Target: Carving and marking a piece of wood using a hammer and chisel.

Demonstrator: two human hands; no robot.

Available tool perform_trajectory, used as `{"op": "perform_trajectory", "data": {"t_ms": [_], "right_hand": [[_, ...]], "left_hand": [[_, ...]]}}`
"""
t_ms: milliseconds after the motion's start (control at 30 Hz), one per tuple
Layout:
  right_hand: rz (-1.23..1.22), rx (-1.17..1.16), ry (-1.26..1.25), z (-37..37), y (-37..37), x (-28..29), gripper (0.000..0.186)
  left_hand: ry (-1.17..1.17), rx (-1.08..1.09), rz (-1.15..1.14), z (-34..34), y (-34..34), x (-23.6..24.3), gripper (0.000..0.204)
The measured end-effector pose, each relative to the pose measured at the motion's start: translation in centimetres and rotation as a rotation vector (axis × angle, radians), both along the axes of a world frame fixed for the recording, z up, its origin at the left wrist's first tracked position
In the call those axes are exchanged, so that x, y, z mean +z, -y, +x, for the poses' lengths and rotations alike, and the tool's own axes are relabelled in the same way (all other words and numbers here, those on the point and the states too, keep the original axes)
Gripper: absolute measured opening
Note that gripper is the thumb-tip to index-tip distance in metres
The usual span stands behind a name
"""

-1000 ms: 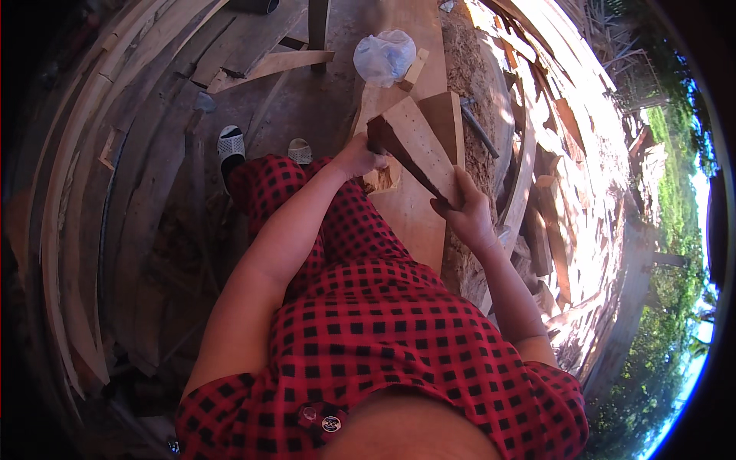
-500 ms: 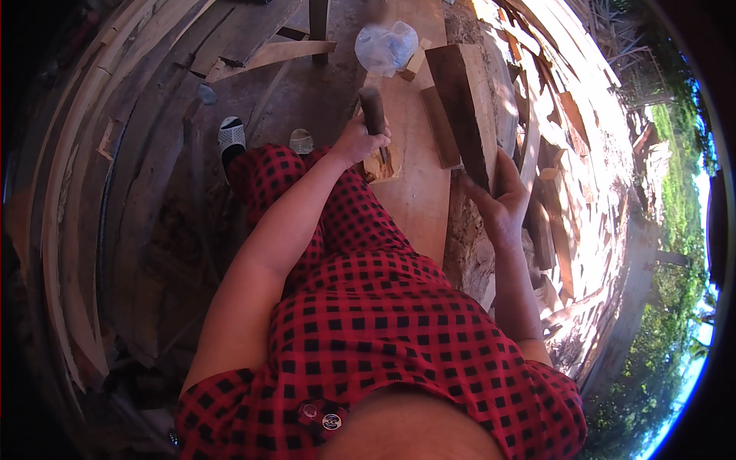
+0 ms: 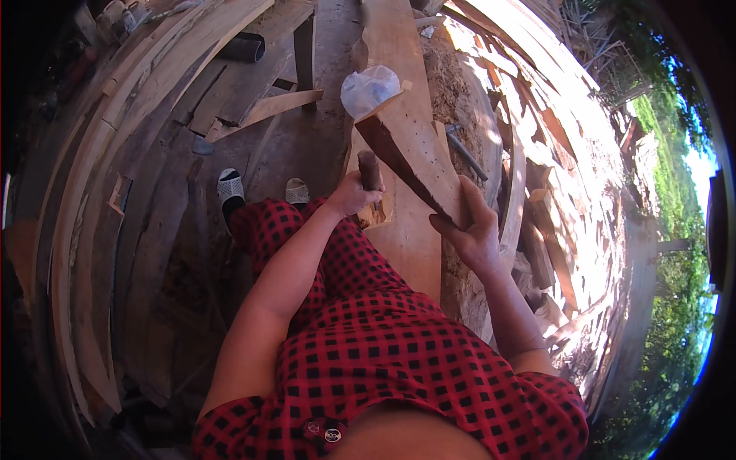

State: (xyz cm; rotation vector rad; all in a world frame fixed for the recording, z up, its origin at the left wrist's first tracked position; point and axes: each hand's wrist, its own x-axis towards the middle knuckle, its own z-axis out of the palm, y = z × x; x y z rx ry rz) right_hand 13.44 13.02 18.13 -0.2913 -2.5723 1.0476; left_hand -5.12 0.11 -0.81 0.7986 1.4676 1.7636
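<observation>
My left hand [image 3: 354, 195] is closed round a chisel, its brown wooden handle [image 3: 369, 169] standing up out of the fist. The blade end is hidden below; beside the fist a small piece of wood [image 3: 378, 213] shows a rough, cut-out patch. That piece lies on a broad, pale plank [image 3: 406, 249] running away from me. Held in my right hand [image 3: 477, 236] is a long, wedge-shaped wooden block [image 3: 425, 153], gripped at its narrow near end. Its wide far end tilts over to the left, past the chisel handle and apart from it.
A clear plastic bag [image 3: 366, 92] sits on the plank beyond the block. A dark bar [image 3: 466, 151] lies on the log at the right. Scrap wood [image 3: 548, 207] heaps up farther right, and long boards [image 3: 130, 153] stack along the left. My sandalled feet [image 3: 230, 186] rest at left.
The wooden block has swung left and turned so its broad face shows, its far end now nearer the plastic bag. The view has shifted a little; my left hand keeps its hold.
</observation>
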Motion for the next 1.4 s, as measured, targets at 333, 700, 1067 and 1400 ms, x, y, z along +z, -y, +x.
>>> {"op": "perform_trajectory", "data": {"t_ms": [333, 700, 1067, 1400], "right_hand": [[-0.302, -0.139, 0.179, 0.0, -1.1, -6.5, 0.057], [-0.598, -0.435, 0.53, 5.2, -1.1, -20.4, 0.035], [-0.041, -0.298, 0.552, 6.1, -2.1, -25.3, 0.062], [-0.144, -0.277, 0.408, 6.1, -3.1, -27.4, 0.063]], "left_hand": [[0.133, 0.209, -0.023, -0.2, 1.7, 0.8, 0.016], [0.478, 0.555, 0.159, 0.6, 6.0, 4.8, 0.013], [0.463, 0.518, 0.208, 1.3, 8.2, 5.3, 0.017], [0.638, 0.414, 0.27, 2.1, 10.3, 6.2, 0.031]]}}
